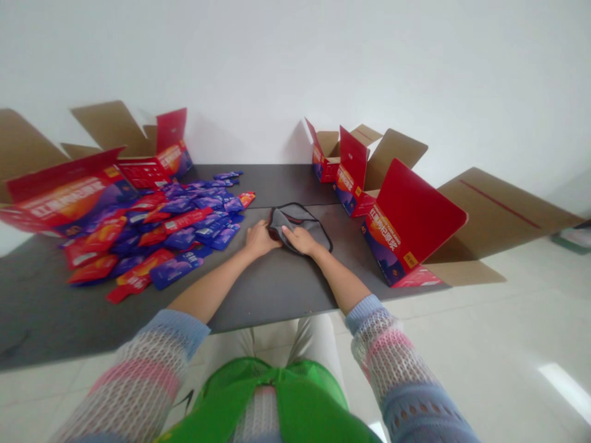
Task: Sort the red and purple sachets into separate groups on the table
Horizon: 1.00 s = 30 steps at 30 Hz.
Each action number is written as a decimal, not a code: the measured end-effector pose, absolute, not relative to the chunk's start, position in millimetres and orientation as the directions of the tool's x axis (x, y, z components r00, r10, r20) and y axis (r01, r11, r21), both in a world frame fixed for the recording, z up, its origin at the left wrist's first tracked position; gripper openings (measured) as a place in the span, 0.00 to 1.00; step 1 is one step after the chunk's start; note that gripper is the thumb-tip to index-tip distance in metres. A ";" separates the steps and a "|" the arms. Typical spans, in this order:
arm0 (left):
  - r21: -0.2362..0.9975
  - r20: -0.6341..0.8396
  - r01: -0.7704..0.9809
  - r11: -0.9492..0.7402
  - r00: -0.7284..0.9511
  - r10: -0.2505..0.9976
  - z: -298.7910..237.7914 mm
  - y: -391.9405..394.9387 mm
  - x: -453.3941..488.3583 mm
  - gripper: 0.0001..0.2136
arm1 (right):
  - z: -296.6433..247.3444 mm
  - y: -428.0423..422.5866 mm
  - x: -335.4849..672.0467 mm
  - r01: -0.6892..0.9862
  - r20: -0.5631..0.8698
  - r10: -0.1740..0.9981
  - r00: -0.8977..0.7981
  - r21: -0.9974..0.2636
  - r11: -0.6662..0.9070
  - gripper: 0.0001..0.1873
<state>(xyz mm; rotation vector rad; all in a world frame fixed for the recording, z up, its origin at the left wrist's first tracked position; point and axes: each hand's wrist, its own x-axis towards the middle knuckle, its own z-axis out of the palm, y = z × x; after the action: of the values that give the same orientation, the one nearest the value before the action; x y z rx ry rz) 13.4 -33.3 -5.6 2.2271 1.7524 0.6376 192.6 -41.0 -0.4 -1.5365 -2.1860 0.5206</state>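
Both hands are on the grey pouch [317,236] lying mid-desk [258,289] between the sachet pile [175,229] and open red boxes [409,229]: left hand [260,239] pinches its left edge, right hand [300,239] presses flat on it, fingers together, apparently steadying it.

Left hand [259,240]: palm down, fingers curled in. Right hand [300,239]: palm down, fingers extended, just beside the left. Both forearms bare, converging forward; striped knit sleeves pushed to elbows.
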 end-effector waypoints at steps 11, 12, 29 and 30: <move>0.421 0.210 0.864 -0.277 0.204 0.956 -11.7 -32.6 14.3 0.24 | -3.8 -21.2 224.2 0.949 0.174 0.974 -0.145 -0.255 0.187 0.39; 0.418 0.214 0.863 -0.285 0.212 0.954 -11.6 -33.1 13.9 0.24 | -4.3 -23.2 221.9 0.947 0.190 0.968 -0.165 -0.243 0.209 0.37; 0.393 0.185 0.853 -0.345 0.294 0.938 -9.8 -23.1 2.6 0.23 | 5.4 -29.3 202.6 0.806 0.142 0.894 -0.425 -0.390 0.445 0.30; 0.390 0.204 0.851 -0.352 0.293 0.934 -9.8 -25.1 4.7 0.23 | 4.9 -26.2 204.9 0.836 0.148 0.910 -0.386 -0.360 0.413 0.30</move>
<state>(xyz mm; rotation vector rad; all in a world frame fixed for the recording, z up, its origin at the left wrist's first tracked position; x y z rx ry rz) 4.7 -25.1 -9.8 2.3518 1.6509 0.5924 204.9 -26.2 4.9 -1.5107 -2.3530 0.3248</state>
